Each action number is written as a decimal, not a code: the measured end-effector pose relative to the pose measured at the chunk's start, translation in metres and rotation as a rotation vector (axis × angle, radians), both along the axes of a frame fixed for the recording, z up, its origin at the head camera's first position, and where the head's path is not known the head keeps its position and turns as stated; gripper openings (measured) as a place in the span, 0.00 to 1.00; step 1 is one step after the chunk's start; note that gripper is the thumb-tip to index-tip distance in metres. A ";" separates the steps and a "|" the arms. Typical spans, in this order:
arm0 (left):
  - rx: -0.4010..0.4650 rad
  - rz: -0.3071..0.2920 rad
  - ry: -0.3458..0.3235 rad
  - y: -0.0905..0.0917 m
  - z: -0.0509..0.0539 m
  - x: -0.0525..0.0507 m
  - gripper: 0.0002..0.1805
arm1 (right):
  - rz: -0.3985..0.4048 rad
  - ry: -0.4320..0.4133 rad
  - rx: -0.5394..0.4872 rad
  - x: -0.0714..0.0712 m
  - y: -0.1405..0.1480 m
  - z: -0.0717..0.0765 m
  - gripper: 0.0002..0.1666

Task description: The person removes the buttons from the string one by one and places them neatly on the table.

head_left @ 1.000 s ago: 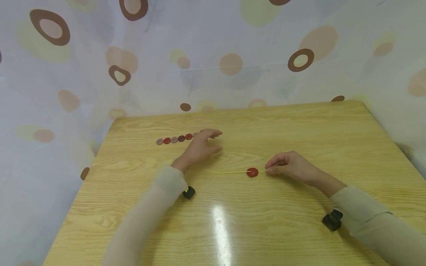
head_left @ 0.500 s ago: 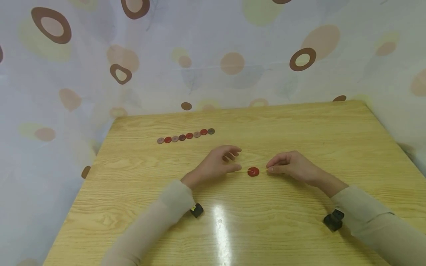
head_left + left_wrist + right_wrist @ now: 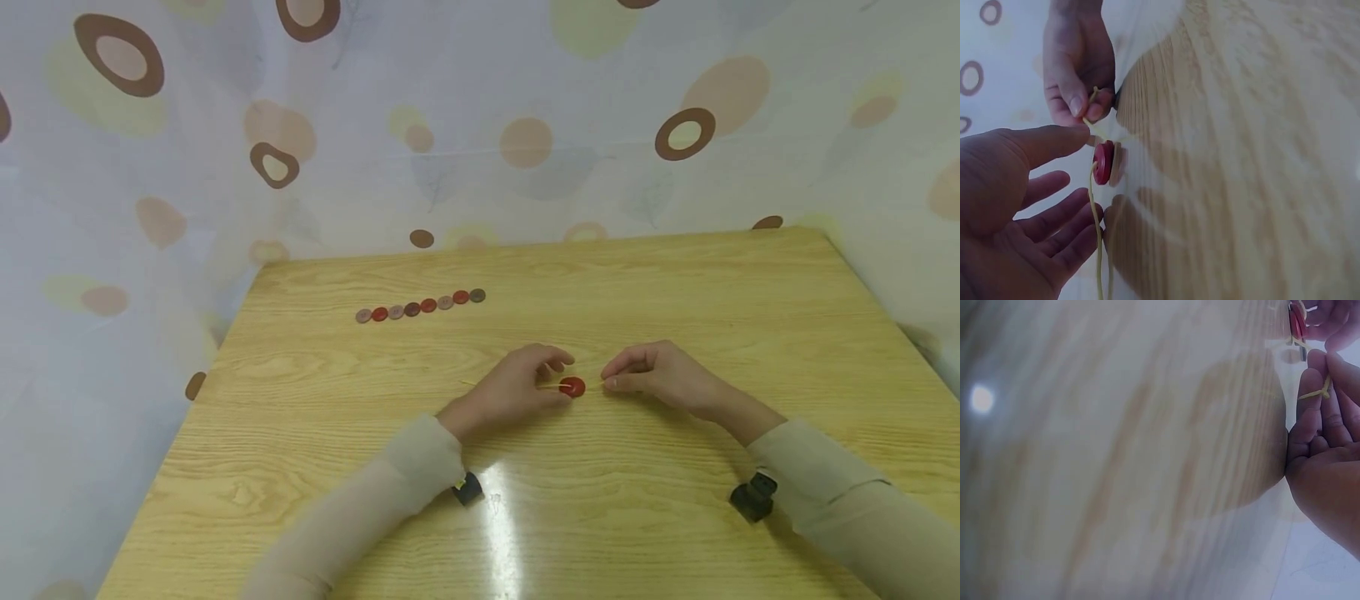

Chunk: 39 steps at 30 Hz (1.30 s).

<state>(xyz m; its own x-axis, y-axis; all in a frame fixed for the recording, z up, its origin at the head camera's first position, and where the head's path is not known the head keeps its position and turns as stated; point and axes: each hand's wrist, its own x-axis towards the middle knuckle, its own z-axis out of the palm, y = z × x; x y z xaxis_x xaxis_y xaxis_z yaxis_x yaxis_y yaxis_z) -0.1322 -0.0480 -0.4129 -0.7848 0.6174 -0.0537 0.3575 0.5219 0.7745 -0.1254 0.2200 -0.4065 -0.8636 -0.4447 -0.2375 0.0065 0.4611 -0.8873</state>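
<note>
A red button [image 3: 576, 387] with a yellow string [image 3: 1096, 228] through it lies on the table in front of me. In the left wrist view its edge looks layered; I cannot tell whether it is more than one button. My left hand [image 3: 513, 389] is around the button's left side, thumb and fingers apart, with nothing plainly held. Just right of the button, my right hand [image 3: 667, 379] pinches the string between thumb and fingers. A knot [image 3: 1325, 393] and short string tail show at those fingers in the right wrist view. The string's far end sticks out left, behind my left hand.
Farther back on the wooden table [image 3: 675, 292], several buttons [image 3: 428, 306] in red, pinkish, dark and grey form a slanting row. A patterned cloth [image 3: 480, 125] hangs behind the table and at its sides. Small black wrist cameras are strapped at both cuffs.
My left hand has come from beside the button row, right and nearer, to the red button, uncovering the row's right end. My right hand has kept its place and its pinch on the string.
</note>
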 end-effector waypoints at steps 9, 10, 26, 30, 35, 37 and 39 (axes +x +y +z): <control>-0.077 -0.008 0.071 0.014 -0.001 0.002 0.25 | -0.002 0.001 0.021 0.000 0.001 0.001 0.15; -0.086 -0.009 0.084 0.015 -0.001 0.002 0.25 | -0.003 0.002 0.023 0.000 0.000 0.001 0.15; -0.147 0.004 0.133 0.020 -0.003 0.001 0.16 | -0.005 0.001 0.013 0.001 0.000 0.001 0.15; -0.148 0.006 0.134 0.020 -0.002 0.001 0.14 | -0.003 0.006 0.014 0.001 0.000 0.001 0.15; -0.147 0.003 0.140 0.020 -0.002 0.002 0.13 | 0.000 0.004 0.015 0.001 0.000 0.002 0.15; -0.143 0.001 0.140 0.020 -0.002 0.002 0.13 | 0.001 0.003 0.014 0.001 0.000 0.002 0.15; -0.139 -0.001 0.142 0.019 -0.002 0.001 0.13 | 0.001 0.000 0.012 0.001 0.000 0.001 0.15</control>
